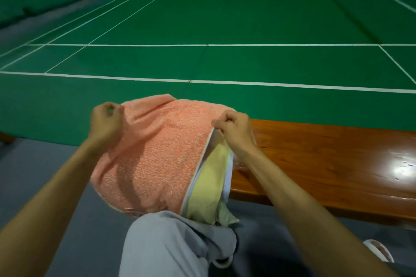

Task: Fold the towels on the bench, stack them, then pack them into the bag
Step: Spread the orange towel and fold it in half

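An orange terry towel [155, 150] hangs spread in front of me, over the left end of the wooden bench [326, 164] and above my knee. My left hand [105, 119] pinches its upper left corner. My right hand [234, 130] pinches its upper right edge, where a white hem runs down. Under the orange towel's right side lies a pale yellow towel [211, 184], with a light blue-white edge beside it and a greenish piece at its lower end. No bag is in view.
The glossy bench runs off to the right with bare wood and a light glare [400, 168]. Beyond it lies a green badminton court [225, 29] with white lines. My grey trouser leg [175, 245] and a white slipper [380, 252] sit on the grey floor below.
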The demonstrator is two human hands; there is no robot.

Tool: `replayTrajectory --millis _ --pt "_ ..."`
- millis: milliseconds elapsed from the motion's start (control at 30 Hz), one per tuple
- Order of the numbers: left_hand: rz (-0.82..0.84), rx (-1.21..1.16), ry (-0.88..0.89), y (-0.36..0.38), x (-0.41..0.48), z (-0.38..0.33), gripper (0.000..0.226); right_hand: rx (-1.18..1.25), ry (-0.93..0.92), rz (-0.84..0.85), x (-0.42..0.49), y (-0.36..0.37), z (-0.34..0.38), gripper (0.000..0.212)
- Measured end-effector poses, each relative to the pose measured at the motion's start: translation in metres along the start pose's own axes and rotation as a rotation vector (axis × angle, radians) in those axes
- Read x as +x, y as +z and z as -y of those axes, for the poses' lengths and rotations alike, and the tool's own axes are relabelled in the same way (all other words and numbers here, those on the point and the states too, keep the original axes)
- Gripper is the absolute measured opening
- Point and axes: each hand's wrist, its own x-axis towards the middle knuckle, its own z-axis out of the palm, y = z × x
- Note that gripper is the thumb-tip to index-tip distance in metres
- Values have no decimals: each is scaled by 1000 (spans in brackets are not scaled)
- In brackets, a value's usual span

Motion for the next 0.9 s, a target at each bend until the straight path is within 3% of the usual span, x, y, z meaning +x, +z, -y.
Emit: replayTrajectory --millis 67,133,233,333,400,467,533,633,700,733,800,900 --pt "165 -261 -257 -8 6 -11 28 408 224 130 -6 2 -3 29" --pt "404 -388 -461 -16 4 -18 23 664 364 186 -13 2 -12 21" --pt "602 -462 -498 -21 -3 -34 23 986 398 190 -18 -16 -11 13" --pt "690 -528 -446 -19 -5 -53 28 1085 371 203 -15 -56 1 20" --pt "710 -546 -411 -6 -9 -69 34 1083 357 174 -8 -97 5 27" --pt "661 -592 -339 18 -20 -86 21 1036 339 97 -3 -146 8 27" --pt "662 -636 -279 51 -41 -100 21 1009 341 -2 1 -196 -2 56" --pt "721 -653 -236 107 -81 -116 22 973 325 -151 7 -269 -41 58" --pt "732 -643 -259 140 -108 -126 22 785 394 -207 -10 -293 -37 75" --pt "744 -652 -273 156 -121 -129 22 690 424 -228 -20 -299 -30 67" --pt "765 -636 -313 182 -145 -132 21 486 460 -285 -37 -313 -26 20" --pt "793 -485 -347 202 -174 -129 27 310 524 -359 -47 -335 -56 15"
